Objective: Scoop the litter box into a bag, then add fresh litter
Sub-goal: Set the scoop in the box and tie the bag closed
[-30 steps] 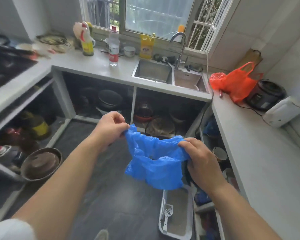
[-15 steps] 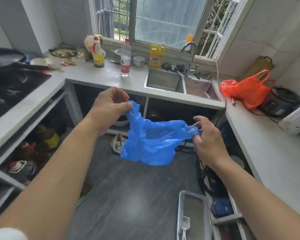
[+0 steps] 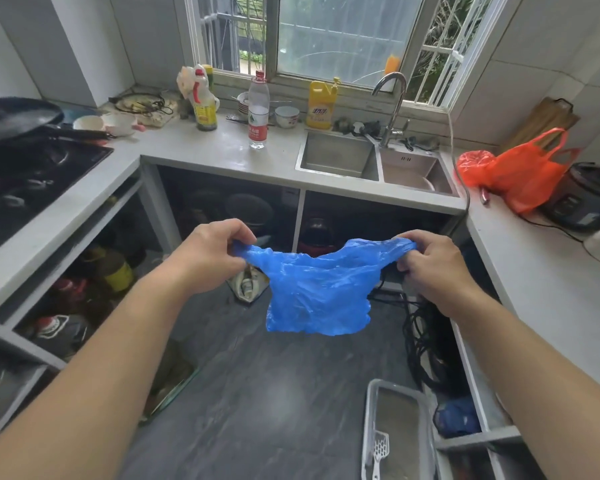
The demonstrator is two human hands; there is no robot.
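1. A second ago I held the bag (image 3: pixel 317 292) bunched between my hands, close together; now I have pulled them well apart, and the top edge is stretched into a band with the body sagging below it
2. That suggests the mouth is being worked loose, but I cannot tell whether it has actually parted; no scooping has begun
3. My left hand (image 3: pixel 212 252) pinches the bag's left corner between thumb and curled fingers
4. My right hand (image 3: pixel 430 268) grips the bag's right corner, fingers folded round the plastic
5. The bag hangs in the air between both hands, clear of the floor, touching nothing else
6. The litter box (image 3: pixel 400 434) sits on the floor below the bag and off to its right, well apart from it, under my right forearm
7. The scoop (image 3: pixel 379 452) lies inside the box at its left wall, untouched
8. My view has also swung up, so the box is now low in the picture, partly cut off
9. Next, I judge, the bag's mouth needs opening fully and bringing down beside the box before one hand is freed for the scoop
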